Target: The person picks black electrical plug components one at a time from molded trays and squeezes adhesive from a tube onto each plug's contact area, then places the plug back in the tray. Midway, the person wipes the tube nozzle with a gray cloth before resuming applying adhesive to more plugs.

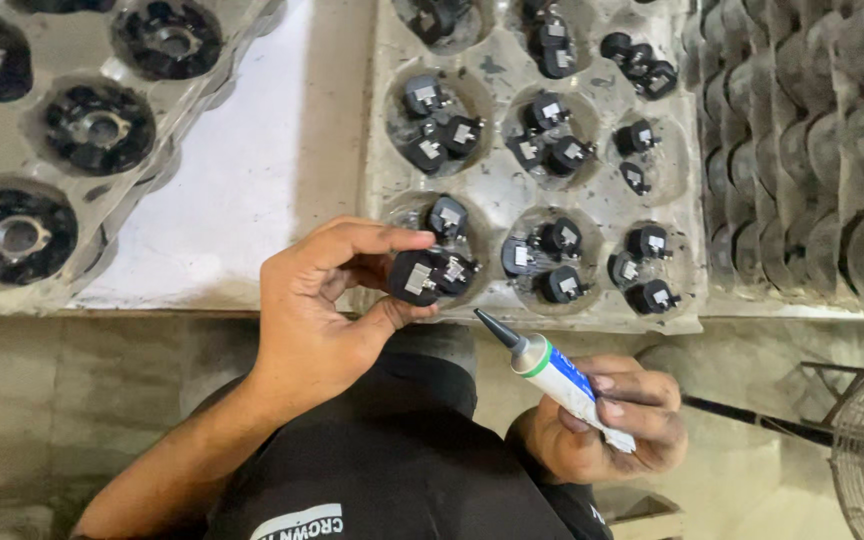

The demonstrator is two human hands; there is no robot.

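Head view: our left hand (327, 300) pinches one small black part (420, 275) just above the tray (492, 195); our right hand (612, 425) grips the glue tube (557, 375), nozzle near it but not touching. Looks like plenty of parts left.

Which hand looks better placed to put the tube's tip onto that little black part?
The right hand: it holds the tube, nozzle aimed near the small black part, which the left hand pinches.

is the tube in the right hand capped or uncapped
Uncapped: the tube in the right hand shows a bare dark pointed nozzle, aimed toward the small black part pinched in the left hand.
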